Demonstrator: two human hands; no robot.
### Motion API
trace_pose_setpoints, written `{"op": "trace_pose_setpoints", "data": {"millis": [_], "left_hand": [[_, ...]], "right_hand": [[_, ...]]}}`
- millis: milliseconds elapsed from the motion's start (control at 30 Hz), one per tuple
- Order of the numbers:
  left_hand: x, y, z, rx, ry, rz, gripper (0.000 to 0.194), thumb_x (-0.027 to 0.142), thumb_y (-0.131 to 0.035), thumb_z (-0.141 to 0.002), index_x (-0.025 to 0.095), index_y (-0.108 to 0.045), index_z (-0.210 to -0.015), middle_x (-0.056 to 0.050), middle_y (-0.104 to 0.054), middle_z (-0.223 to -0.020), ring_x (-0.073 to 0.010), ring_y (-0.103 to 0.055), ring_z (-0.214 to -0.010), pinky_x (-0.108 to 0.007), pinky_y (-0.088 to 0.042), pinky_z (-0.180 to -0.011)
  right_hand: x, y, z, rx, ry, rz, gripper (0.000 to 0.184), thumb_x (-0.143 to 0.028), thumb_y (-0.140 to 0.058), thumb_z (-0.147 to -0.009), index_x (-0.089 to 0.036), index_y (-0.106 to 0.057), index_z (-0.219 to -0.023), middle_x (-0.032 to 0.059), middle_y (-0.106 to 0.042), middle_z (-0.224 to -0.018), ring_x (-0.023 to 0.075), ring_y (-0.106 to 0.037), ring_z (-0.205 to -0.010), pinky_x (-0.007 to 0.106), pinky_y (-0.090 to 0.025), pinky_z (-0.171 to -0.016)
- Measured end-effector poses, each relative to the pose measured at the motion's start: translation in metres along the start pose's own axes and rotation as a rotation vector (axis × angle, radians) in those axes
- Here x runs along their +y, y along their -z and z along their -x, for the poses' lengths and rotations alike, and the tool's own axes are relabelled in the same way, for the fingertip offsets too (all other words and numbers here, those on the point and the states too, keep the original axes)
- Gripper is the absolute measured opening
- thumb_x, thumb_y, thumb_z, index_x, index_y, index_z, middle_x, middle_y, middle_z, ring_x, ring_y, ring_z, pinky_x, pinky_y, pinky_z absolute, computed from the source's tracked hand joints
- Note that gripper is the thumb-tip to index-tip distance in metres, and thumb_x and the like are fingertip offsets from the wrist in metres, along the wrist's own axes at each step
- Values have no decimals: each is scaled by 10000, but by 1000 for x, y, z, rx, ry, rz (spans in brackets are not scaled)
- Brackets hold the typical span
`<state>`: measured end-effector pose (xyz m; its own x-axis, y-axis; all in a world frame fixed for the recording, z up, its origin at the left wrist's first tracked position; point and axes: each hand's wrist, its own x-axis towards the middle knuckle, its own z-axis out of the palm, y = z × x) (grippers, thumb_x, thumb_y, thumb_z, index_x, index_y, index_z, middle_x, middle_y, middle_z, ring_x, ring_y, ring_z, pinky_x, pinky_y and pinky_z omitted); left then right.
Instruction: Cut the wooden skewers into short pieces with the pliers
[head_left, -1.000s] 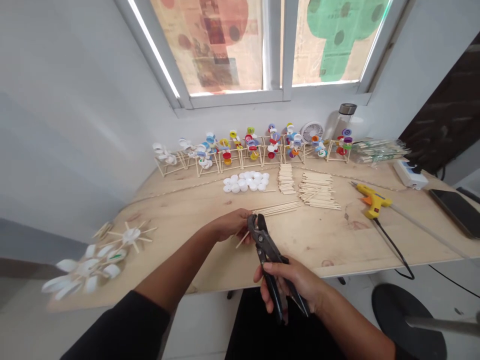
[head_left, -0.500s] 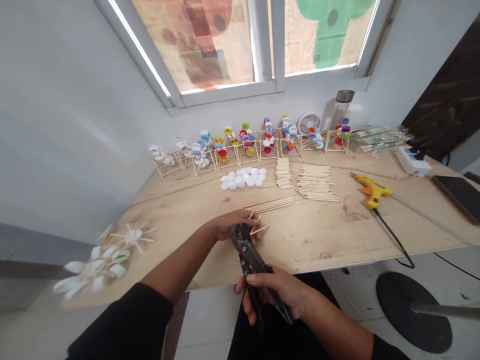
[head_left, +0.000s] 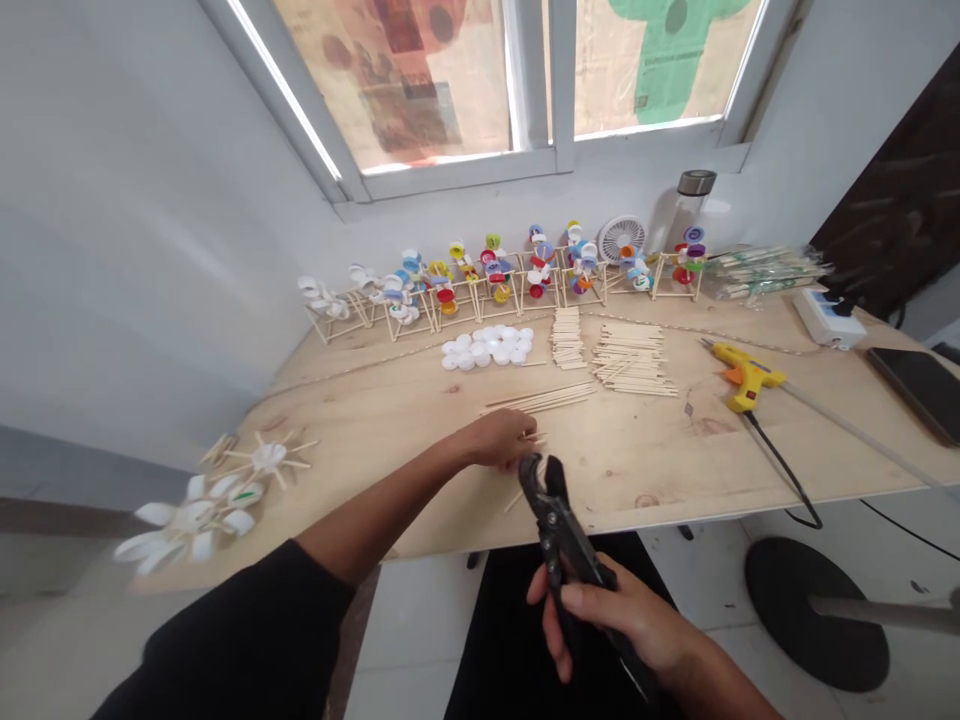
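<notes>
My left hand (head_left: 504, 438) is just above the table, its fingers closed on short wooden sticks (head_left: 537, 438) whose pale ends poke out to the right. Part of that grip is turned away from view. Another stick (head_left: 514, 501) lies on the wood below the hand. In my right hand (head_left: 626, 605) is a pair of black hand shears (head_left: 559, 530), held by the handles over my lap at the table edge. Their jaws are apart and point up toward the left hand, with no stick between them. Long thin sticks (head_left: 547, 398) lie just beyond the left hand.
Behind are white bottle caps (head_left: 487, 347), cut stick piles (head_left: 636, 360) and a row of bottle-cap wheels on stick frames (head_left: 499, 280). Stick-and-cap wheels (head_left: 191, 525) lie at left. A yellow glue gun (head_left: 744, 375) with its cord and a phone (head_left: 915, 390) are at right.
My left hand has moved slightly right and turned palm-down with the sticks. The shears have moved right and down, away from that hand. A stick now shows on the table below it.
</notes>
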<state>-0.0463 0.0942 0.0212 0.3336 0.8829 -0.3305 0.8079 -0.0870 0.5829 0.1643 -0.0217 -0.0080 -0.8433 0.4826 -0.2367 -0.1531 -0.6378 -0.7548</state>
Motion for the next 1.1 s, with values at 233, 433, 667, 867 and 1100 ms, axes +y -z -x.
{"op": "trace_pose_setpoints", "data": {"millis": [233, 433, 667, 867, 1100], "left_hand": [[16, -27, 26, 147, 51, -174, 239, 347, -495, -777, 193, -495, -594, -28, -564, -629, -182, -511, -642, -253, -274, -550], [22, -45, 36, 161, 114, -313, 116, 275, -451, -791, 196, -517, -737, -60, -609, -820, -201, -553, -741, -263, -329, -572], [28, -42, 34, 150, -25, -416, 101, 182, -421, -786, 183, -506, -732, -75, -594, -850, -207, -552, -804, -282, -391, -642], [58, -14, -23, 208, -136, -462, 135, 263, -405, -843, 183, -512, -863, -94, -573, -983, -231, -537, -943, -315, -418, -740], [96, 2, -115, 265, -167, -490, 159, 244, -430, -837, 181, -510, -959, -119, -538, -1090, -251, -514, -1040, -358, -419, -817]], "right_hand": [[3, 16, 23, 166, 67, 41, 306, -394, -526, -824, -133, -560, -979, 34, -594, -709, 136, -558, -575, 281, -403, -611], [3, 13, 30, 226, 87, 104, 309, -401, -539, -820, -138, -561, -981, 22, -587, -683, 138, -556, -581, 287, -400, -633], [10, 15, 37, 248, 84, 90, 364, -451, -559, -794, -137, -568, -978, 23, -583, -682, 143, -561, -578, 285, -403, -622], [10, 17, 39, 252, 89, 65, 404, -470, -580, -768, -134, -564, -991, 26, -582, -674, 148, -561, -576, 289, -411, -616], [11, 28, 45, 357, 109, 123, 438, -519, -591, -740, -144, -579, -966, 39, -602, -668, 176, -563, -646, 287, -400, -646]]}}
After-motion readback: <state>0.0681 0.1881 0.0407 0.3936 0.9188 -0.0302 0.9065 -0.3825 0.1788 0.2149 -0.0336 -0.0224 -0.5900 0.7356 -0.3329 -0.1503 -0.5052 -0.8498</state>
